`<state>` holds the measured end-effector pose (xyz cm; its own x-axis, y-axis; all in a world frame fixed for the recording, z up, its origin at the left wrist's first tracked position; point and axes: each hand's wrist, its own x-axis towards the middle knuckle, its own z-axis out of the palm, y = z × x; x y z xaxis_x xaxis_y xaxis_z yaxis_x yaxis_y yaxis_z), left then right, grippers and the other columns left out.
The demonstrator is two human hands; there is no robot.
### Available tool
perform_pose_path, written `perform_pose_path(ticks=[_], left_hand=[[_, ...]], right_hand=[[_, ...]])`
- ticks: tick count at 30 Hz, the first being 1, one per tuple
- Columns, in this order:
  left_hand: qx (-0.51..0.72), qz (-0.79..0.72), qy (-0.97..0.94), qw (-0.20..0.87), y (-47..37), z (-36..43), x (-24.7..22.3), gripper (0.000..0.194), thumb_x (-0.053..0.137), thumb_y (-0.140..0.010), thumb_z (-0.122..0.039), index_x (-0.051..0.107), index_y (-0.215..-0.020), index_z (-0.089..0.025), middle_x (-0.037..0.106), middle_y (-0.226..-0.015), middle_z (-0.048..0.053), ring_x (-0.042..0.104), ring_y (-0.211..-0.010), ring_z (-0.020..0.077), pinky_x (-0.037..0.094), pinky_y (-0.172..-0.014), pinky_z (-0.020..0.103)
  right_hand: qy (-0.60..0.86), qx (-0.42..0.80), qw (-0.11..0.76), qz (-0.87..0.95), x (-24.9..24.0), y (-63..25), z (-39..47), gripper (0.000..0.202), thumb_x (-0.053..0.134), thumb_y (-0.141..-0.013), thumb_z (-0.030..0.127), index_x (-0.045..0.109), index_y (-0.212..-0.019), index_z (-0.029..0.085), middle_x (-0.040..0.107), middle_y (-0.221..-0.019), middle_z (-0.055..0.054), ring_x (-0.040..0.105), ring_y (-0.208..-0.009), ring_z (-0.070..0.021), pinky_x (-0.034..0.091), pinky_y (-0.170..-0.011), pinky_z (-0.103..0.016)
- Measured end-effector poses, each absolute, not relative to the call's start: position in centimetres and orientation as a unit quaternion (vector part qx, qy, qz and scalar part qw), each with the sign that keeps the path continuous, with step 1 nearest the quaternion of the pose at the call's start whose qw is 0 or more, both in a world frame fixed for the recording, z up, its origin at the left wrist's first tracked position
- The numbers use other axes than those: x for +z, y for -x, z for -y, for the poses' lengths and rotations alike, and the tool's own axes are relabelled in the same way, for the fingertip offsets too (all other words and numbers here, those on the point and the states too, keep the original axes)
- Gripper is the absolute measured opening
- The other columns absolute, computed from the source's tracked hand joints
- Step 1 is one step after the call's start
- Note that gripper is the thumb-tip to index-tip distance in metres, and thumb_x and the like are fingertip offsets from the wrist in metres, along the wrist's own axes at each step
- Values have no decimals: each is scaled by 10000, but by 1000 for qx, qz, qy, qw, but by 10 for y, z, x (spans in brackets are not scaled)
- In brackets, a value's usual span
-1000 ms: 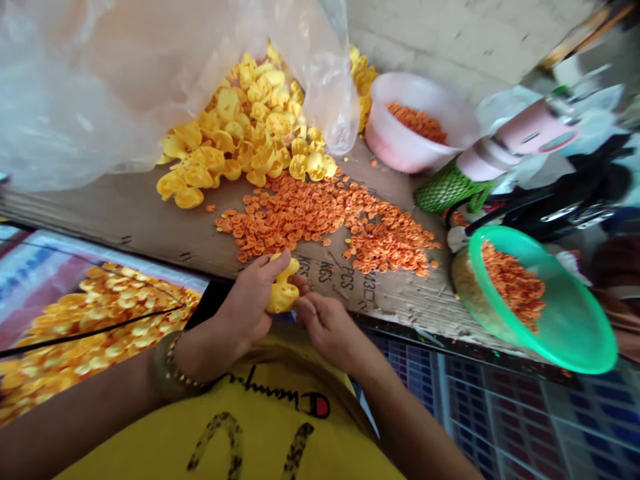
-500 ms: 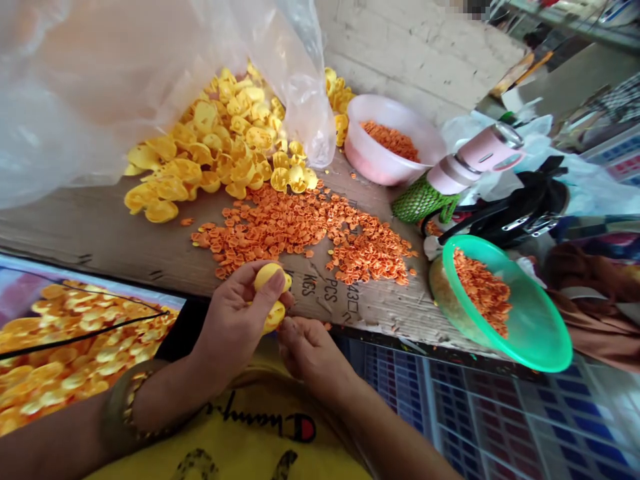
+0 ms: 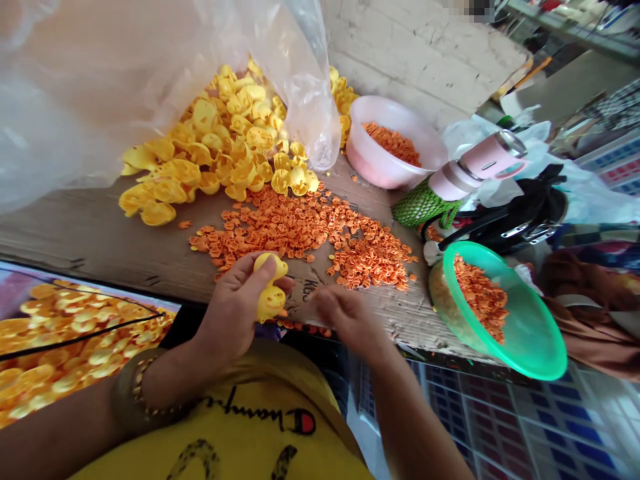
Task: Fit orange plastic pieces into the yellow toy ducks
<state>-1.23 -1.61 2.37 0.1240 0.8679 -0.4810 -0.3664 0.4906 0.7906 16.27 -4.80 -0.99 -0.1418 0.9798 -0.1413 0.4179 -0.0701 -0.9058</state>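
My left hand (image 3: 237,300) is closed around a yellow plastic duck shell (image 3: 271,301), its thumb pressed on the rounded upper part. Small holes show in the shell's face, and a bit of orange sits at its lower edge. My right hand (image 3: 350,320) is apart from the shell, just over the front of the cardboard. Its fingers look curled but are smeared by motion, so I cannot make out whether they hold anything. Beyond both hands lies a spread of small orange beak-like pieces (image 3: 280,227). Behind them is a heap of yellow shells (image 3: 240,133).
A clear plastic bag (image 3: 100,100) covers part of the heap. A pink bowl (image 3: 365,157) and a green bowl (image 3: 540,333) hold orange pieces. Between them stand a pink bottle (image 3: 465,167) and a black bag (image 3: 525,207). More yellow shells (image 3: 75,347) lie at lower left.
My right hand has moved away from the shell, to the right and towards the orange pieces. My left hand keeps its hold, with the shell's holed side now more visible.
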Motion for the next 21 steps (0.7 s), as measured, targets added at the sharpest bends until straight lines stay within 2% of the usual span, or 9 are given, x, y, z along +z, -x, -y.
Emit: perform_pose_path(ticks=[1,2,4,9,14,15,17,19,21], left_hand=[[433,-501,-234,712,14,14,22,164,590,-803,-281,541,-927,-186,670,-660,48,647,-589,182,488,-461,223],[426,-505,-217,719,16,13,20,138,556,-817,-255,529,-932,-185,676,-670,59,660,-612,194,498,-470,234],[404,-506,-189,738,19,12,16,86,511,-835,-213,506,-913,-178,684,-690,81,679,-645,209,519,-503,256],[372,-462,-160,789,20,16,7,40,525,-853,-194,502,-870,-165,681,-728,93,688,-687,201,552,-609,293],[348,-445,-141,813,20,19,7,116,535,-842,-241,580,-826,-135,660,-710,96,659,-610,193,544,-532,286],[337,-446,-132,818,20,19,7,175,510,-854,-260,601,-821,-115,659,-707,113,655,-600,196,544,-527,292],[320,-448,-113,827,20,20,7,279,455,-874,-286,627,-802,-78,655,-695,140,648,-584,202,534,-502,289],[317,-446,-94,832,20,20,6,313,427,-877,-284,628,-774,-68,645,-663,143,637,-557,199,507,-458,271],[321,-451,-83,829,20,20,4,292,436,-867,-272,624,-762,-75,638,-635,132,626,-527,194,483,-429,260]], right_hand=[[619,332,343,624,-14,-179,40,285,508,-876,412,640,-775,180,601,-716,-25,534,-668,-145,422,-633,-264],[650,234,339,638,-19,-195,32,224,544,-852,364,680,-836,187,637,-807,-52,564,-755,-173,436,-704,-297],[680,114,286,665,-29,-216,19,191,578,-828,301,728,-886,199,644,-883,-85,568,-836,-213,421,-773,-349],[686,35,159,710,-41,-218,2,137,629,-819,263,761,-819,225,632,-860,-72,548,-861,-227,341,-791,-369],[657,-13,72,750,-34,-205,-15,177,552,-851,219,693,-763,158,631,-862,-110,527,-909,-257,319,-817,-398],[662,-17,79,745,-31,-203,-17,173,534,-848,203,669,-754,148,630,-867,-121,528,-908,-262,328,-813,-402],[687,16,149,711,-22,-198,-15,153,509,-841,187,620,-742,148,634,-825,-115,547,-842,-241,365,-779,-388],[689,127,268,661,-11,-187,-3,153,490,-863,227,577,-753,166,634,-752,-77,569,-730,-198,418,-709,-345],[640,287,360,615,-1,-171,16,173,495,-883,301,556,-775,181,633,-700,-37,584,-638,-160,462,-634,-297]])
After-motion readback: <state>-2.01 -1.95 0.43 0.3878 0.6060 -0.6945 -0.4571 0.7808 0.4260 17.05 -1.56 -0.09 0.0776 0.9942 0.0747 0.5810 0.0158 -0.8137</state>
